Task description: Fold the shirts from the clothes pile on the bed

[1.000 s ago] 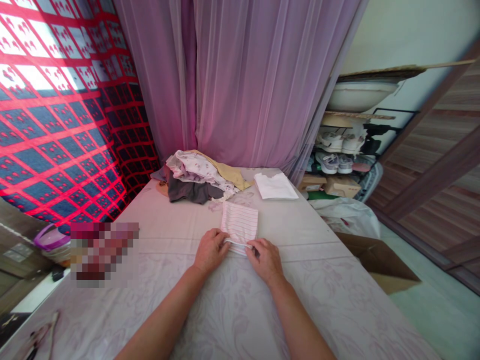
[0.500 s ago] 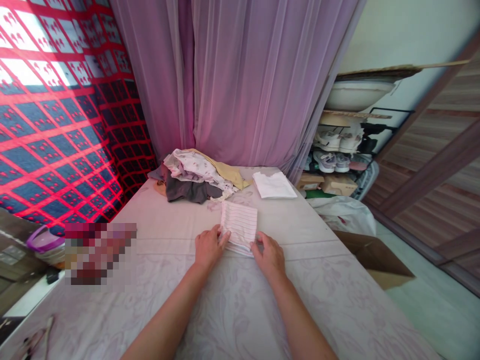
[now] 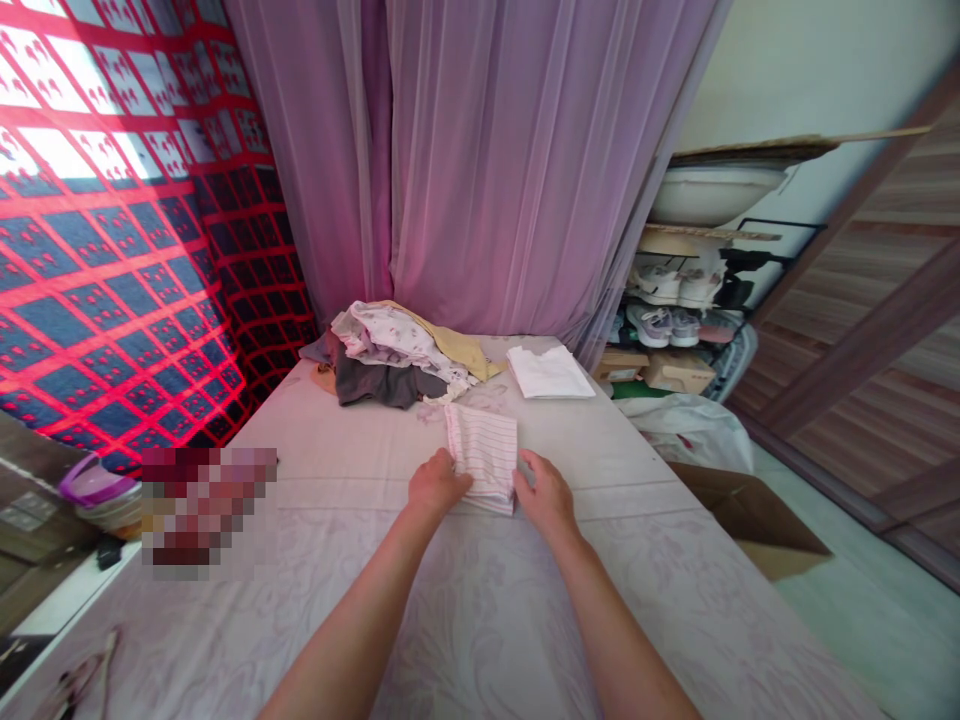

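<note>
A pale garment with thin stripes [image 3: 486, 445], folded into a small rectangle, lies flat on the patterned bed sheet [image 3: 480, 600]. At its lower left side is my left hand [image 3: 437, 488], thumb over the fabric and fingers curled by the edge, closed on it. My right hand [image 3: 546, 497] rests at the lower right edge with thumb and forefinger apart, touching the cloth without visibly gripping it. Beyond the hands lies a loose heap of clothes [image 3: 397, 350], with dark grey, yellow and printed white pieces. To the heap's right is a folded white garment [image 3: 551, 372].
A purple curtain [image 3: 480, 170] hangs behind the bed. On the right are a shoe rack [image 3: 664, 325], a white plastic bag [image 3: 694, 425] and an open cardboard box [image 3: 750, 515]. A bucket with a purple rim [image 3: 101, 485] stands left of the bed.
My left hand has shifted right and in over the striped garment's lower left corner. My right thumb and fingers have moved slightly off the fabric to its right edge.
</note>
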A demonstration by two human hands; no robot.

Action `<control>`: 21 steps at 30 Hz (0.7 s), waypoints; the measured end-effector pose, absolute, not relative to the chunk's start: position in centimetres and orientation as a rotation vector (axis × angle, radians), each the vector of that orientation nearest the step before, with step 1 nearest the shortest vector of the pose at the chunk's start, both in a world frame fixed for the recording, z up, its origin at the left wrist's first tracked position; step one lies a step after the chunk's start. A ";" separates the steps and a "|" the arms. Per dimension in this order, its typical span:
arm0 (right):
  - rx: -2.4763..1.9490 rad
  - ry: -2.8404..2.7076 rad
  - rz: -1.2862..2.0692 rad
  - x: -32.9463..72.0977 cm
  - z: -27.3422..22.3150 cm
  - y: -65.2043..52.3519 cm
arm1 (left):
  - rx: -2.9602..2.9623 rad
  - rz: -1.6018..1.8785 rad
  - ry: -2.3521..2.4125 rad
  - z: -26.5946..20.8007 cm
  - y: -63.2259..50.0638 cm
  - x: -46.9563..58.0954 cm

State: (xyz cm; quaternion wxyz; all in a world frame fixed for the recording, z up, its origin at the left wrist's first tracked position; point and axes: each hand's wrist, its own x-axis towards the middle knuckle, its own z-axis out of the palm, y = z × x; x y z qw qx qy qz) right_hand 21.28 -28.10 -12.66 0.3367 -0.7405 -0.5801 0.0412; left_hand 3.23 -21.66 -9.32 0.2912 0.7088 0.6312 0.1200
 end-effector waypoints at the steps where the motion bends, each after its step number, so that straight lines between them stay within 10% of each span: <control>1: -1.922 -1.513 0.095 21.4 -12.3 -27.9 | 1.834 0.355 1.671 -9.5 -21.7 3.4; 21: -1.936 -1.731 0.350 17.7 -8.5 -23.5 | 1.416 0.339 1.234 -7.1 -19.0 -10.4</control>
